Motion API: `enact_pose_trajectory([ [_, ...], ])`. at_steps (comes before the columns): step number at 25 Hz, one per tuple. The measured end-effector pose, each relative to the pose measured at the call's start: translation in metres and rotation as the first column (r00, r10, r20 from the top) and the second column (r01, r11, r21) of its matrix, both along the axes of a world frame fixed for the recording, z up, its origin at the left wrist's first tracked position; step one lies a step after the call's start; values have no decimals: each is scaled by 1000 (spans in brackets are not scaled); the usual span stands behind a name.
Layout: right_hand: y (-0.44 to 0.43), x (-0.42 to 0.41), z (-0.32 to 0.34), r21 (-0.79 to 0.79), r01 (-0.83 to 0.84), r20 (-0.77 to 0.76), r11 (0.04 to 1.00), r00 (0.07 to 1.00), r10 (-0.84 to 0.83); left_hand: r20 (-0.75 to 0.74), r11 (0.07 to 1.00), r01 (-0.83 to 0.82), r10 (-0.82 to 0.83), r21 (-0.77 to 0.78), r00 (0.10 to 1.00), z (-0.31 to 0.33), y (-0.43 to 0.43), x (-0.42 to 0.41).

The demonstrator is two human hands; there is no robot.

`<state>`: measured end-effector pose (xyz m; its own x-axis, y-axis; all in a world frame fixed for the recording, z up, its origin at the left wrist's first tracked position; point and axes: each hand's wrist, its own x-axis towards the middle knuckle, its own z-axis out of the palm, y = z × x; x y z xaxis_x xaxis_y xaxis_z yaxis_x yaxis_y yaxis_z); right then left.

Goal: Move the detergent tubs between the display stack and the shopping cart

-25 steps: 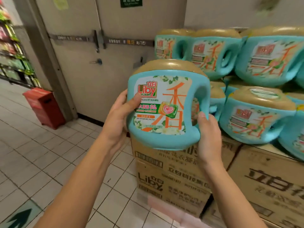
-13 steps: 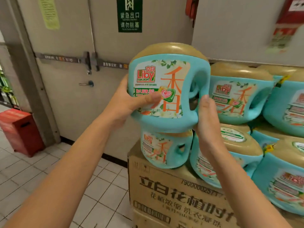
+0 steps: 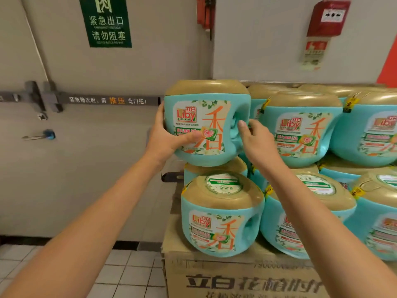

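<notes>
A turquoise Liby detergent tub (image 3: 214, 117) with a gold lid sits at the top left corner of the display stack (image 3: 305, 134), resting on the gold lid of a tub beneath it. My left hand (image 3: 165, 140) grips its left side, thumb across the label. My right hand (image 3: 255, 140) is at its right side by the handle hole, fingers curled against the tub. Several more identical tubs fill the rows to the right and below, one (image 3: 221, 214) right in front. The shopping cart is out of view.
The tubs stand on brown cardboard cartons (image 3: 247, 282). Behind on the left is a grey emergency exit door (image 3: 86, 158) with a push bar and a green sign (image 3: 107, 21). A red alarm box (image 3: 326, 17) hangs on the wall. White floor tiles (image 3: 129, 274) lie at lower left.
Both hands have carried the tub up and forward onto the stack's top row at the left corner. The view has moved closer and higher.
</notes>
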<state>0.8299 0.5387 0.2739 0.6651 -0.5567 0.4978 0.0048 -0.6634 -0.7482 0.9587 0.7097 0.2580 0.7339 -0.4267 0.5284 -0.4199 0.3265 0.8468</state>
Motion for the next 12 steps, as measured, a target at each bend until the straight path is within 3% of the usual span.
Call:
enact_pose_trajectory([
  [4,-1,5,-8,181,-121,-39,976,991,130,27,1000,26,-26,1,999,-11,-12,21],
  [12,0,11,-17,159,-85,-23,984,996,89,56,1000,7,-8,18,998,-24,-21,29],
])
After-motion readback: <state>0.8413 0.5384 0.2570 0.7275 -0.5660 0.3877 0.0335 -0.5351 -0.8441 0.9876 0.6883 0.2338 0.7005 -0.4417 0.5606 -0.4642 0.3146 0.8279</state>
